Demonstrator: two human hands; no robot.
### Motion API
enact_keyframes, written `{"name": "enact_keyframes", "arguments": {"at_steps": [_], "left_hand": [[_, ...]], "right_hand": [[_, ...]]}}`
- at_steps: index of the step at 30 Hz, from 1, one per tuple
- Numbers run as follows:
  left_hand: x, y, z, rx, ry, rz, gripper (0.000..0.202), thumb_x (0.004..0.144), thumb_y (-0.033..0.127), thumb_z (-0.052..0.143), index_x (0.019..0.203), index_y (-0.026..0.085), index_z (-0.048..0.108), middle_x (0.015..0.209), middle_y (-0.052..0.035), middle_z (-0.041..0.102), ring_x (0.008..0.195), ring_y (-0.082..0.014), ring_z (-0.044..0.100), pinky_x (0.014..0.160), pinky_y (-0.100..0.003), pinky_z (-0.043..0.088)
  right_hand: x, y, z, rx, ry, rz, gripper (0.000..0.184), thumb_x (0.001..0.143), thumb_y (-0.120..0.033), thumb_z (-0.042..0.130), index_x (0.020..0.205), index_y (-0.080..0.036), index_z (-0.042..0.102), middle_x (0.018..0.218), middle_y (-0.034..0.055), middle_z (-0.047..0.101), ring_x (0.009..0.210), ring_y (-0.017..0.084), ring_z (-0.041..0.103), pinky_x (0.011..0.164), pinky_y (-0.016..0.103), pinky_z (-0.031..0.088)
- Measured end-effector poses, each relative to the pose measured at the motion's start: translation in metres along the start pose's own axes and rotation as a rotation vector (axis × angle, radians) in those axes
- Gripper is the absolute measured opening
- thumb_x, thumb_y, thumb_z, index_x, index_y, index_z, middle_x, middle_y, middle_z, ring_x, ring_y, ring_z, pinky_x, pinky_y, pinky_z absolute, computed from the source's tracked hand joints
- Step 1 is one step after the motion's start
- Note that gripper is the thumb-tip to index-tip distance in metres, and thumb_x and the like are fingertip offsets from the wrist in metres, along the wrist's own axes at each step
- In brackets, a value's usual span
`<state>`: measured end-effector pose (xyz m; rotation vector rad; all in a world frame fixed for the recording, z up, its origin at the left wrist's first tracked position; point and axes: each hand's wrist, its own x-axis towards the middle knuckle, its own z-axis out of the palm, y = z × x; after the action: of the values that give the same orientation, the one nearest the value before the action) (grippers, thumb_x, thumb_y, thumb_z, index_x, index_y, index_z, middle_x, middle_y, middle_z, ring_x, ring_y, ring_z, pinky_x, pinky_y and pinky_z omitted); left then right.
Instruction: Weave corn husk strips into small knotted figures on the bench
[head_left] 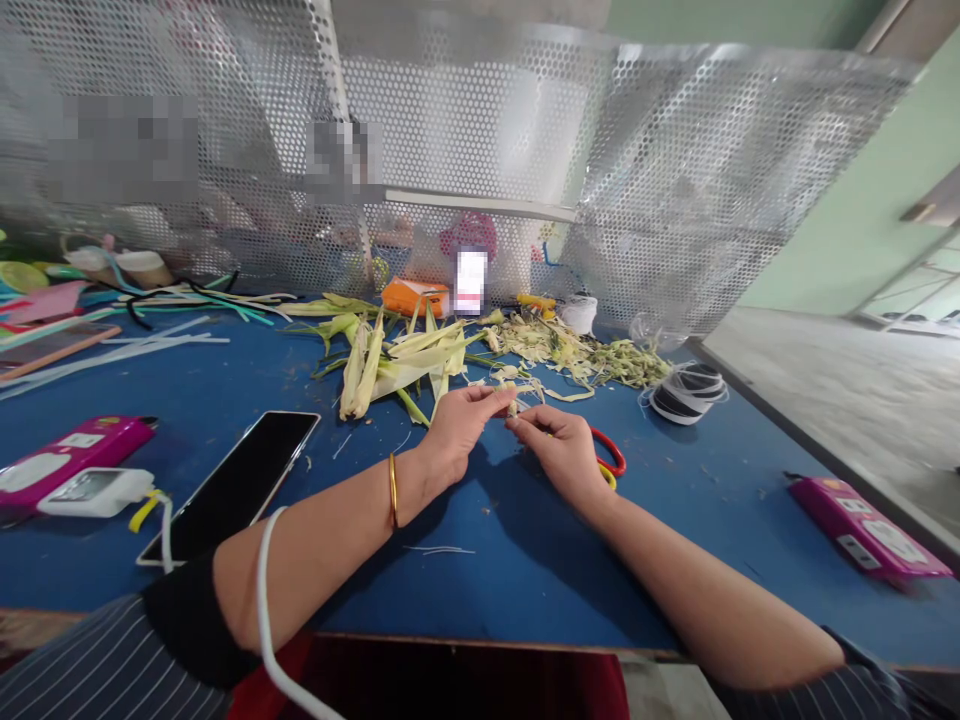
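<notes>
My left hand (459,425) and my right hand (559,448) meet above the blue table (487,550), fingertips pinched together on a small pale strip of corn husk (512,403). The left wrist wears a gold bangle (392,489). Red and yellow scissor handles (609,462) lie on the table just under and right of my right hand. A pile of green-yellow corn husks (397,360) lies beyond my hands, and shredded husk scraps (585,355) spread to its right.
A phone (236,482) lies at the left, beside a white charger (94,490) and a pink power strip (64,455). Another pink power strip (866,528) sits at the right edge. A wire spool (686,390), an orange box (414,297) and a perforated metal screen (480,150) stand behind.
</notes>
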<state>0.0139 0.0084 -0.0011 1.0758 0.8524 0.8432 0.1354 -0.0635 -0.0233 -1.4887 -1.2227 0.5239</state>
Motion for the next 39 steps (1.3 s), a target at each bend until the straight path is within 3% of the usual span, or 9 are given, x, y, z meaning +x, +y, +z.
{"name": "enact_keyframes", "arguments": {"at_steps": [4, 7, 12, 18, 22, 27, 29, 35, 39], "left_hand": [[-0.002, 0.000, 0.001, -0.004, -0.054, -0.020, 0.026, 0.067, 0.039, 0.079, 0.069, 0.015, 0.072, 0.073, -0.0035, 0.068, 0.069, -0.0115, 0.057, 0.071, -0.026, 0.042], [-0.003, 0.001, 0.002, -0.029, -0.013, -0.047, 0.016, 0.062, 0.026, 0.080, 0.068, 0.015, 0.072, 0.070, -0.0023, 0.067, 0.065, -0.0111, 0.056, 0.067, -0.026, 0.042], [-0.003, 0.003, 0.003, -0.027, 0.019, -0.072, 0.016, 0.063, 0.028, 0.079, 0.065, 0.015, 0.070, 0.066, -0.0016, 0.065, 0.061, -0.0109, 0.054, 0.062, -0.026, 0.040], [-0.003, -0.002, 0.001, 0.124, 0.001, 0.020, 0.017, 0.058, 0.027, 0.081, 0.059, 0.015, 0.068, 0.063, 0.0000, 0.063, 0.062, -0.0111, 0.051, 0.063, -0.026, 0.038], [-0.003, -0.004, 0.001, 0.209, 0.034, 0.055, 0.019, 0.060, 0.030, 0.079, 0.058, 0.015, 0.068, 0.060, -0.0003, 0.062, 0.060, -0.0120, 0.050, 0.063, -0.028, 0.036], [-0.002, 0.002, 0.000, 0.096, -0.067, 0.056, 0.027, 0.063, 0.041, 0.079, 0.065, 0.016, 0.070, 0.070, -0.0031, 0.067, 0.070, -0.0139, 0.056, 0.071, -0.028, 0.041], [-0.002, 0.004, 0.000, 0.054, -0.046, 0.054, 0.028, 0.066, 0.044, 0.077, 0.067, 0.017, 0.071, 0.072, -0.0043, 0.068, 0.075, -0.0158, 0.059, 0.074, -0.029, 0.043], [0.002, 0.006, -0.001, 0.069, 0.045, 0.097, 0.010, 0.065, 0.026, 0.078, 0.067, 0.018, 0.074, 0.071, -0.0035, 0.069, 0.073, -0.0151, 0.060, 0.074, -0.029, 0.045], [0.000, 0.005, -0.001, 0.075, 0.010, 0.075, 0.008, 0.064, 0.024, 0.078, 0.066, 0.017, 0.075, 0.071, -0.0034, 0.070, 0.070, -0.0140, 0.059, 0.075, -0.029, 0.045]], "right_hand": [[0.002, 0.003, 0.000, 0.027, -0.002, 0.015, 0.031, 0.074, -0.045, 0.066, 0.062, -0.017, 0.064, 0.058, -0.0001, 0.055, 0.057, 0.013, 0.043, 0.055, 0.026, 0.034], [0.001, 0.003, -0.001, 0.030, -0.016, 0.017, 0.030, 0.074, -0.044, 0.066, 0.062, -0.017, 0.063, 0.059, -0.0006, 0.054, 0.056, 0.013, 0.043, 0.055, 0.026, 0.033], [0.000, 0.000, -0.003, -0.032, -0.003, -0.042, 0.030, 0.075, -0.042, 0.065, 0.058, -0.018, 0.059, 0.058, -0.0010, 0.053, 0.058, 0.013, 0.045, 0.058, 0.027, 0.034], [-0.001, 0.002, 0.000, -0.091, 0.019, -0.105, 0.033, 0.077, -0.042, 0.064, 0.055, -0.019, 0.055, 0.058, -0.0009, 0.052, 0.058, 0.013, 0.045, 0.059, 0.026, 0.036], [-0.001, 0.004, 0.001, -0.099, 0.008, -0.110, 0.033, 0.078, -0.041, 0.064, 0.055, -0.019, 0.056, 0.059, -0.0009, 0.054, 0.059, 0.013, 0.046, 0.058, 0.026, 0.036], [0.001, 0.005, -0.003, -0.038, 0.022, -0.057, 0.029, 0.077, -0.041, 0.065, 0.061, -0.018, 0.061, 0.059, -0.0007, 0.055, 0.059, 0.013, 0.046, 0.057, 0.026, 0.036], [0.002, 0.005, -0.003, -0.021, 0.013, -0.042, 0.027, 0.077, -0.040, 0.065, 0.062, -0.018, 0.062, 0.060, -0.0005, 0.056, 0.060, 0.014, 0.046, 0.058, 0.026, 0.036], [0.001, 0.004, -0.003, -0.031, -0.007, -0.030, 0.028, 0.076, -0.041, 0.066, 0.061, -0.018, 0.063, 0.061, -0.0003, 0.056, 0.060, 0.014, 0.047, 0.058, 0.027, 0.037], [0.000, 0.000, -0.004, 0.053, -0.018, 0.007, 0.029, 0.077, -0.046, 0.066, 0.077, -0.017, 0.070, 0.070, 0.0020, 0.063, 0.062, 0.014, 0.049, 0.058, 0.026, 0.038]]}}
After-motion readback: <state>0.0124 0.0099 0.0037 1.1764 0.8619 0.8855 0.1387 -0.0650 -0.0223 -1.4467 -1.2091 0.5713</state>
